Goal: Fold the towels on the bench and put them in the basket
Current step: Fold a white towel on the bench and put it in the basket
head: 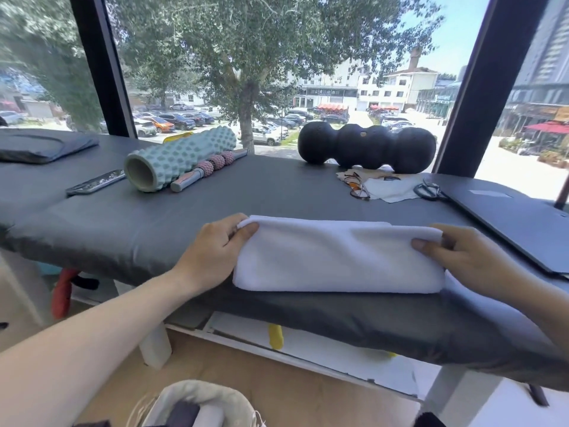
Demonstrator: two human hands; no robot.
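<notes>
A: Where is the towel?

B: A white terry towel [335, 257], folded into a long flat band, lies across the near edge of the padded dark grey table [154, 223]. The left hand [212, 248] pinches its far left corner between thumb and curled fingers; the right hand [462, 251] pinches the far right corner the same way, thumb on top.

A: And the basket?

B: A pale fabric basket [203, 399] with a soft rolled rim sits on the floor at the bottom of the view, below the left forearm. Folded cloth, dark and light, shows inside it.

A: What else is on the table?

B: Toward the back left, a mint-green knobbly foam roller [178, 158], with a pink-beaded massage stick [209, 169] just beside it and a flat dark phone-like slab [95, 181] near its open end. At the back right, a black lumpy foam roller [366, 147] rests by the glass. In front of it lie tortoiseshell glasses [357, 186] on a white cloth [391, 188], black scissors [428, 191] and a thin black board [517, 220].

A: The room?

B: Tall windows with black frames [98, 63] look onto a tree [246, 87], parked cars and buildings in sunlight. The floor [246, 374] is light wood.
</notes>
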